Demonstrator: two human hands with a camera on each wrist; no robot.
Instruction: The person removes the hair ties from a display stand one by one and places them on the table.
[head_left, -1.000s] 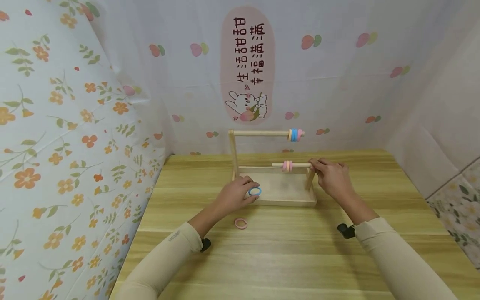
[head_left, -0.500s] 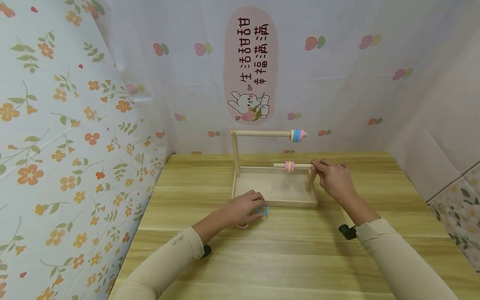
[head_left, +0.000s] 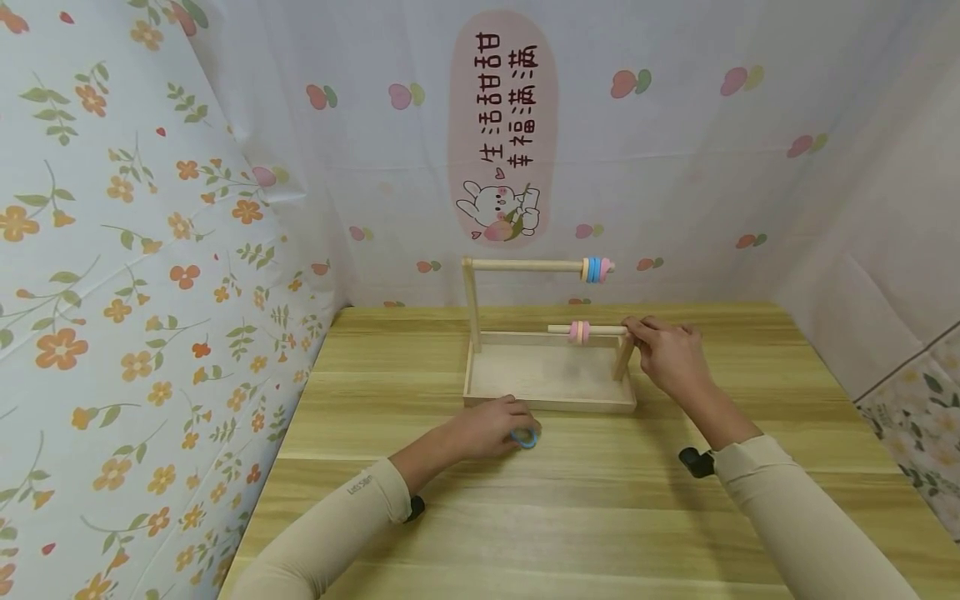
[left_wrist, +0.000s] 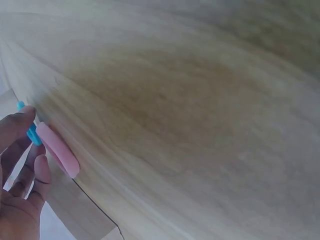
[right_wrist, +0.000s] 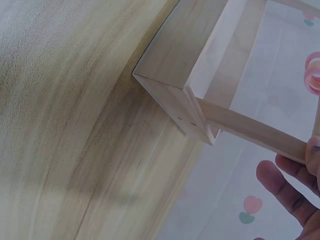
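My left hand is low over the table in front of the rack, pinching a blue ring between thumb and fingers. Beside those fingers, in the left wrist view, is a loose pink ring; in the head view the hand hides it. My right hand holds the wooden rack at the top of its short right post, where the lower rod joins. Pink and orange rings hang on that rod. Yellow, blue and pink rings hang near the upper rod's right end.
The upper rod runs right from a tall left post. Below the rods lies the rack's shallow tray base. A patterned cloth rises behind the wood-grain table, and a floral cloth hangs at the left.
With the blue ring in its grip, my left hand has moved from the tray's front left corner toward me, down over the pink ring. My right hand has stayed on the post.
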